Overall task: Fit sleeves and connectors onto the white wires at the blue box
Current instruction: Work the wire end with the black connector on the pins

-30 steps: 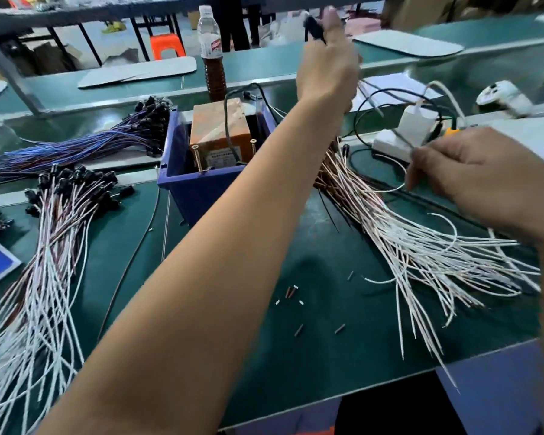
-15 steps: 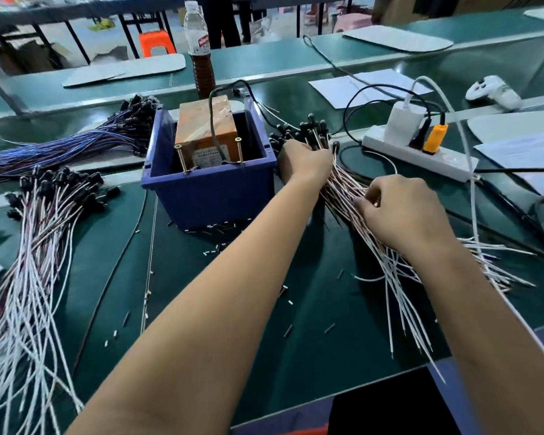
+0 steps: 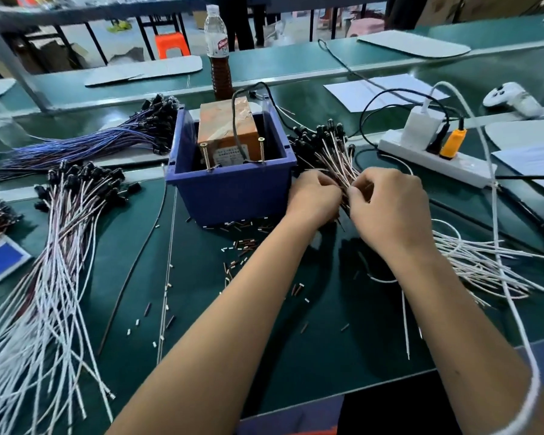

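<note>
I log: green-topped workbench (image 3: 296, 334), second green bench (image 3: 296, 62) behind, orange plastic stool (image 3: 171, 45), grey floor (image 3: 113, 42), black table legs (image 3: 142, 36).

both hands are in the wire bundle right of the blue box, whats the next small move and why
Probably draw one wire free of the bundle. Both the left hand and right hand have fingers curled into the white wires beside the blue box, apparently pinching strands. Loose sleeves lie on the mat just below, ready to fit.

- Left hand (image 3: 313, 199) and right hand (image 3: 390, 208) both pinch the white wires (image 3: 336, 164) just right of the blue box (image 3: 233, 189).
- Loose sleeves (image 3: 242, 246) scattered on the green surface (image 3: 296, 340).
</note>
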`<action>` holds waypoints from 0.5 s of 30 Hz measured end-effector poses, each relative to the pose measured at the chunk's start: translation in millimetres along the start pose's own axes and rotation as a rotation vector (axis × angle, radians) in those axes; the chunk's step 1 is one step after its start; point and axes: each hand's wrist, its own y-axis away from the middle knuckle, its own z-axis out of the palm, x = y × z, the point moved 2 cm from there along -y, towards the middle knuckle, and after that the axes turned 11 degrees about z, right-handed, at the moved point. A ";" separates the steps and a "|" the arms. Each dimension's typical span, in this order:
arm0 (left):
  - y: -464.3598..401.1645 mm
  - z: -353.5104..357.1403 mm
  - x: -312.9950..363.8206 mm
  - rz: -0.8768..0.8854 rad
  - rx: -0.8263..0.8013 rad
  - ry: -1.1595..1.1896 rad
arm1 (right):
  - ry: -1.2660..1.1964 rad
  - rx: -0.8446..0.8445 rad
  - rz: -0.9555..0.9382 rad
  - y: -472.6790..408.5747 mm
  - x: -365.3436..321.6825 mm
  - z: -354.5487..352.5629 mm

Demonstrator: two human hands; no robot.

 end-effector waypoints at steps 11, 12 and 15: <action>61.3 -126.8 -22.7 -0.059 -0.439 -0.155 | -0.201 -0.235 -0.186 57.6 -81.5 41.9; 65.7 -142.5 -27.4 -0.071 -0.410 -0.205 | -0.210 -0.269 -0.202 66.6 -92.8 49.3; 75.6 -184.9 -40.9 -0.128 -0.299 -0.361 | -0.221 -0.354 -0.243 85.6 -123.8 69.0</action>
